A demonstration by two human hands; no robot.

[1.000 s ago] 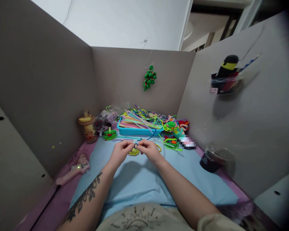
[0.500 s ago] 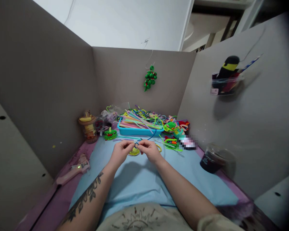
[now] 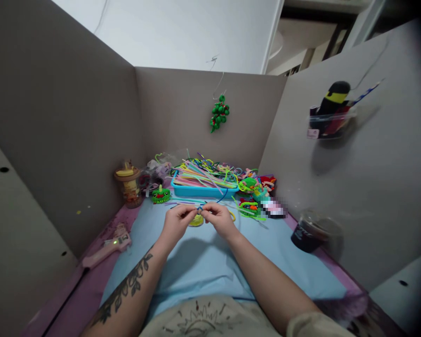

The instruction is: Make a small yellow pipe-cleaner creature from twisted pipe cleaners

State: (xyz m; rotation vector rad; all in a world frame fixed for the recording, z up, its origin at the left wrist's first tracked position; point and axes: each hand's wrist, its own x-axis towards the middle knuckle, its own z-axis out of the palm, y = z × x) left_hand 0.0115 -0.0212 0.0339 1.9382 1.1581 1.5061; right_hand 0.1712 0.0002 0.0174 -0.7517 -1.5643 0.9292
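A dark blue pipe cleaner [image 3: 224, 196] is pinched between my two hands, its free end curving up toward the tray. Thumb and fingers of my left hand [image 3: 178, 221] close on its bent part from the left. From the right, my right hand [image 3: 218, 218] grips the same part, fingertips almost touching the left ones. Most of the small bend is hidden by the fingers. Just beneath the hands, a round yellow piece [image 3: 196, 221] lies on the light blue cloth [image 3: 192, 271].
Behind the hands stands a blue tray [image 3: 203, 191] heaped with pipe cleaners. A green frog-like figure [image 3: 160, 194] sits left of it; more figures [image 3: 250, 208] lie right. A pink glue gun [image 3: 107, 250] rests at left, a dark cup [image 3: 307, 231] at right. Grey panels enclose three sides.
The small blue loop between my fingertips showed more openly before; now the fingertips cover more of it. Both hands stay in nearly the same place.
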